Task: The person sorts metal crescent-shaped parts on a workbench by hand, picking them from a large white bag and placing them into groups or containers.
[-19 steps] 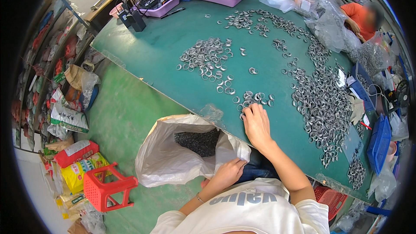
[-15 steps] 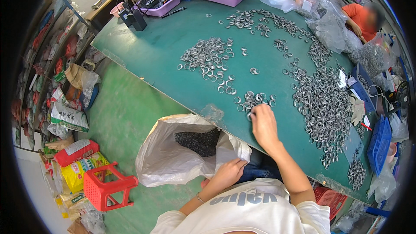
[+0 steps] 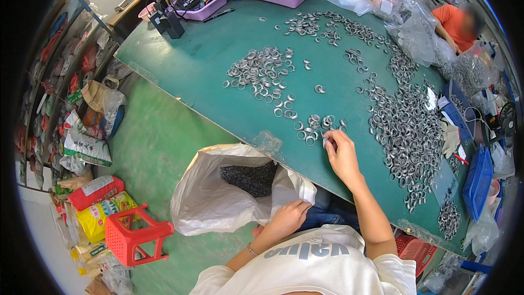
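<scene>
My right hand (image 3: 343, 155) is over the near part of the green table (image 3: 218, 84), its thumb and fingers pinched on a small grey metal ring (image 3: 326, 142). Just beyond the fingertips lies a small cluster of similar rings (image 3: 313, 123). With closed fingers, my left hand (image 3: 291, 218) grips the edge of a white woven sack (image 3: 199, 207). The sack gapes below the table edge, with many small dark pieces (image 3: 248, 179) inside it.
A loose pile of rings (image 3: 262, 71) lies to the left, and a larger heap (image 3: 406, 125) spreads along the right. Purple tray (image 3: 281, 0) at the back, blue basket (image 3: 477, 183) at the right edge. A red stool (image 3: 136, 235) stands on the floor; a person in orange (image 3: 456, 27) sits far right.
My right hand has shifted a little to the right and toward me, uncovering more of the small ring cluster. My left hand and the sack look the same.
</scene>
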The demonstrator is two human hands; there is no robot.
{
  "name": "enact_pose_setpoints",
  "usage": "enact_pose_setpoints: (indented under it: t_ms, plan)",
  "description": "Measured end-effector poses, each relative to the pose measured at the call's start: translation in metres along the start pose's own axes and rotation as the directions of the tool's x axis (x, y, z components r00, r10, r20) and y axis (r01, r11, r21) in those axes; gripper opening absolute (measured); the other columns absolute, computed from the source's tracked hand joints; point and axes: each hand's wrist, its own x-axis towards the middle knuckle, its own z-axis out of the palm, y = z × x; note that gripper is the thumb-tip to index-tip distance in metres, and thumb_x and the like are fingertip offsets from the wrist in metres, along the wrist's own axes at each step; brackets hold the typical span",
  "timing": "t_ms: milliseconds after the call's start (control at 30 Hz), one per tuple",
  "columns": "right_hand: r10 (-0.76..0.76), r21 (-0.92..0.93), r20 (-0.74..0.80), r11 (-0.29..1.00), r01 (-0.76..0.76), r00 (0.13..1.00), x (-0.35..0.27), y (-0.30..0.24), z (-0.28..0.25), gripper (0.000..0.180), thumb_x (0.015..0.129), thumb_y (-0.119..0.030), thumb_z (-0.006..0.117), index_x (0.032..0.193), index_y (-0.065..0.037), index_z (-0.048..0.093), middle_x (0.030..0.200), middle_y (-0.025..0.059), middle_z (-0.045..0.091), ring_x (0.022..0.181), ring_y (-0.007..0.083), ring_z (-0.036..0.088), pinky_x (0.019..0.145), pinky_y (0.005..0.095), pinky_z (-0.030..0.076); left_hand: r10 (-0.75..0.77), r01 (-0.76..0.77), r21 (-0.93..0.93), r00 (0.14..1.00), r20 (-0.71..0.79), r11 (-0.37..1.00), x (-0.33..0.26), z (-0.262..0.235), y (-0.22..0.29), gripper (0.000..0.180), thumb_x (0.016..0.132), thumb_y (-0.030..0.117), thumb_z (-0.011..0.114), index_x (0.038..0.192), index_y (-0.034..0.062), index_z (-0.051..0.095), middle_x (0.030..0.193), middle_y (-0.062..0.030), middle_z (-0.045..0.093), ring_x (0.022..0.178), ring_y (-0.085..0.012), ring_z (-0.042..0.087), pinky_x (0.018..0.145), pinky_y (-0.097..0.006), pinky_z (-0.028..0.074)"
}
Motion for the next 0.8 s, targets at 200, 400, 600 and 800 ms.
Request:
enact_pose_setpoints:
  t_ms: [200, 400, 600, 800]
  plan:
    - [0.164, 0.388, 0.371, 0.867, -0.313, 0.914, -0.026, -0.044, 0.002, 0.013, 0.086, -0.003, 0.059, 0.099, 0.002, 0.061, 0.078, 0.0059, 0.061, 0.071, 0.0091, 0.055, 0.062, 0.026, 0.046, -0.011, 0.011, 0.008, 1.0, 0.008, 1.0, 0.001, -0.002, 0.002, 0.026, 0.087, 0.008, 0.057, 0.111, 0.0022, 0.062, 0.101, -0.0174, 0.063, 0.085, -0.0383, 0.063, 0.075, -0.045, 0.052]
    - [-0.091, 0.336, 0.251, 0.942, 0.001, 0.964, -0.033, -0.052, 0.021, 0.018, 0.082, 0.0, 0.062, 0.1, 0.001, 0.061, 0.086, 0.0118, 0.06, 0.071, 0.0213, 0.059, 0.065, 0.0313, 0.048, 0.021, -0.021, -0.003, 1.0, -0.013, 1.0, 0.001, -0.003, 0.004, 0.026, 0.087, 0.009, 0.057, 0.112, 0.0022, 0.062, 0.102, -0.0171, 0.063, 0.085, -0.0378, 0.063, 0.075, -0.045, 0.053]
    - [-0.043, -0.058, -0.064, 0.998, 0.039, 0.997, 0.014, -0.012, -0.001, 0.011, 0.082, -0.004, 0.066, 0.092, 0.0, 0.062, 0.086, 0.013, 0.059, 0.082, 0.03, 0.057, 0.074, 0.0379, 0.046, 0.015, -0.015, 0.007, 1.0, 0.004, 1.0, 0.0, 0.002, -0.001, 0.026, 0.087, 0.008, 0.057, 0.112, 0.003, 0.062, 0.102, -0.0166, 0.063, 0.085, -0.0375, 0.063, 0.075, -0.044, 0.053]
    - [-0.07, -0.151, -0.034, 0.986, 0.064, 0.997, 0.012, -0.002, 0.01, 0.016, 0.079, -0.003, 0.067, 0.094, 0.0, 0.063, 0.083, 0.0114, 0.06, 0.077, 0.0258, 0.059, 0.072, 0.0362, 0.047, -0.027, 0.027, 0.011, 0.999, 0.042, 1.0, 0.002, -0.004, 0.005, 0.026, 0.088, 0.009, 0.057, 0.112, 0.0032, 0.062, 0.102, -0.0163, 0.063, 0.087, -0.0371, 0.063, 0.076, -0.044, 0.052]
